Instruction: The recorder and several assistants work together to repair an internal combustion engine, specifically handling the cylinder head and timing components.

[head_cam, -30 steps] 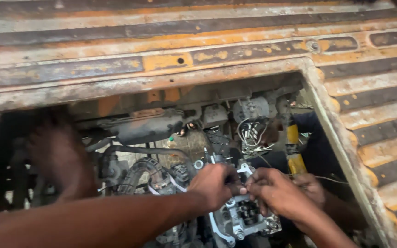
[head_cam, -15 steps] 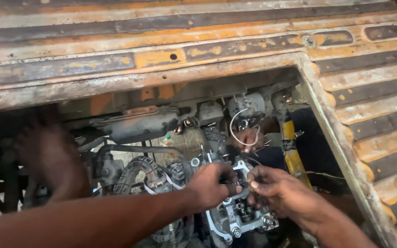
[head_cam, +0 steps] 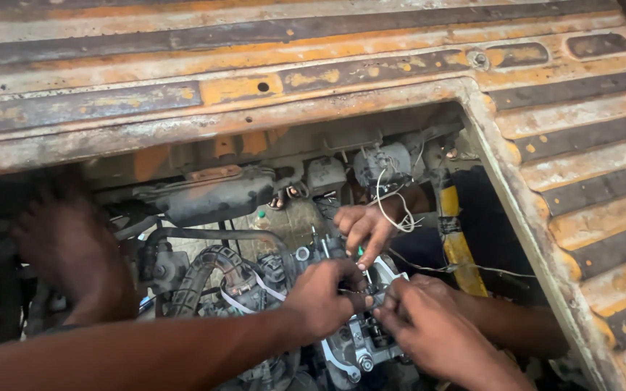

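Metal bracket (head_cam: 371,340) pinched by both hands' fingers (head_cam: 360,289) (closed).

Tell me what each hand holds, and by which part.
Both the left hand and right hand pinch at a small part atop the grey metal engine piece; fingers hide it.

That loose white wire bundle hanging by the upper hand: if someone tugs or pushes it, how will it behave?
The white wires droop in loose loops, so they probably flop and follow a push rather than resist. They look thin, so likely light and easy to kink or snag on the crowded engine parts. Their ends are hidden; a hard tug could perhaps strain a connection.
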